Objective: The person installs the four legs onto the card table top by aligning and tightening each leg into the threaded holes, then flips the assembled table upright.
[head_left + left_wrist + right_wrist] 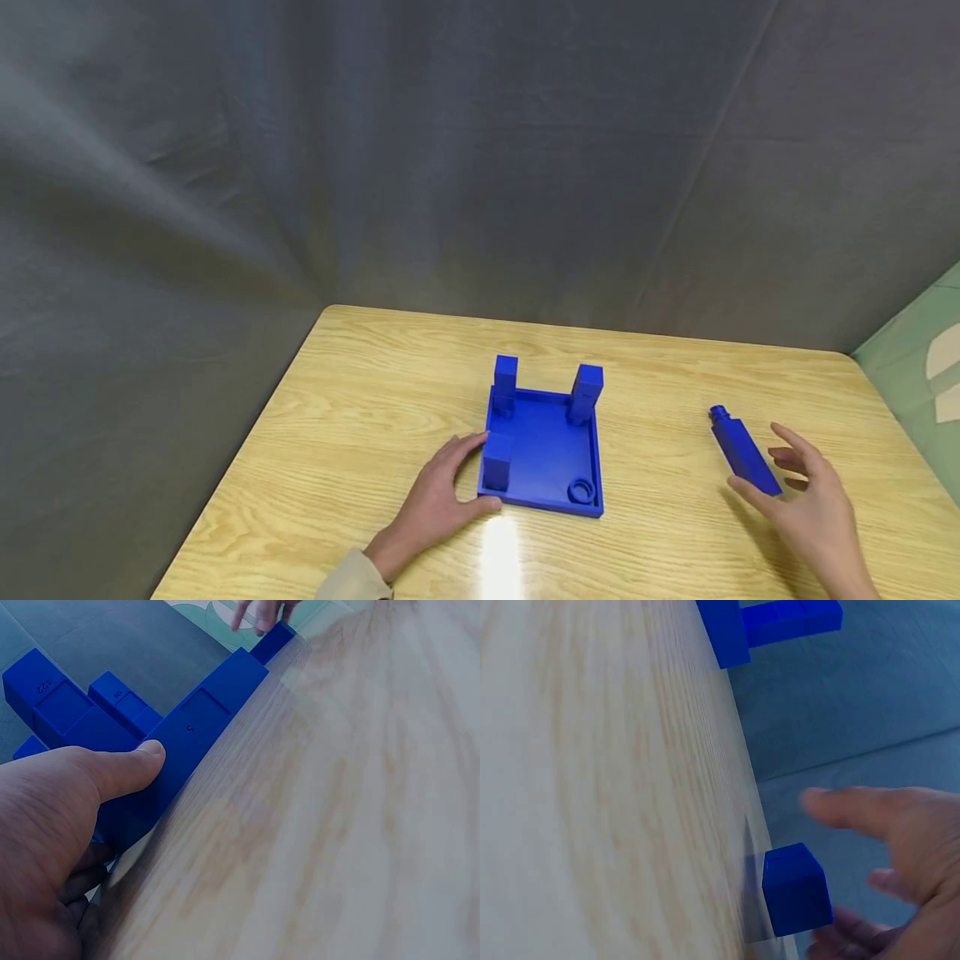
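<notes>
Left hand (pixel 435 497) gripping a corner of the blue tray (pixel 543 454), right hand (pixel 813 500) loosely spread by a blue block (pixel 745 454) — can't tell if it's touching.
Left fingers partly hidden in that wrist view; wide stretch of tabletop (pixel 656 450) between tray and block, grey sheet (pixel 525 167) beyond the far edge.

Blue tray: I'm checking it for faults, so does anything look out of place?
One thing: three corners of the tray hold posts, but the near right corner shows only a bare round socket. A loose post lies on the table by the right hand. I see no damage.
</notes>
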{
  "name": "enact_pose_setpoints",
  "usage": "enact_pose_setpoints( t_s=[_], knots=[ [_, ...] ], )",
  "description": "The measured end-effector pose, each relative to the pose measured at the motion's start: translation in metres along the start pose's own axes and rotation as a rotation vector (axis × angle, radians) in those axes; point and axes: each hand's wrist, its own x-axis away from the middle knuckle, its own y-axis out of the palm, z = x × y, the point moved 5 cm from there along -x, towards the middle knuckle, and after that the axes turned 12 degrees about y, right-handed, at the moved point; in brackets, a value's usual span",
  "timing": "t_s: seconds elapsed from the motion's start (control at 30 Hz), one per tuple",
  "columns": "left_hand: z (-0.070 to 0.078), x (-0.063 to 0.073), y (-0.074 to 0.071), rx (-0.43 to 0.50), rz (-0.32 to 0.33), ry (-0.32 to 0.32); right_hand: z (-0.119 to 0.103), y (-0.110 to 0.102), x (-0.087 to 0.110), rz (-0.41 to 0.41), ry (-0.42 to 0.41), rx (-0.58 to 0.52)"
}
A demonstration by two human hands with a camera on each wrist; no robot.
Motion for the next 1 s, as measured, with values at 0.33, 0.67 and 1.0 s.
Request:
enact_pose_setpoints(
  t_s=[0.33, 0.67, 1.0],
  knots=[
    [0.001, -0.002, 0.0, -0.002, -0.008, -0.009, 0.013, 0.009, -0.008, -0.133, -0.055, 0.158],
    [0.001, 0.0, 0.0, -0.001, -0.006, -0.021, 0.012, 0.006, 0.0, -0.027, -0.016, 0.18],
    [0.001, -0.001, 0.0, -0.007, -0.008, -0.003, 0.012, -0.002, 0.007, 0.142, 0.127, -0.086]
  ],
)
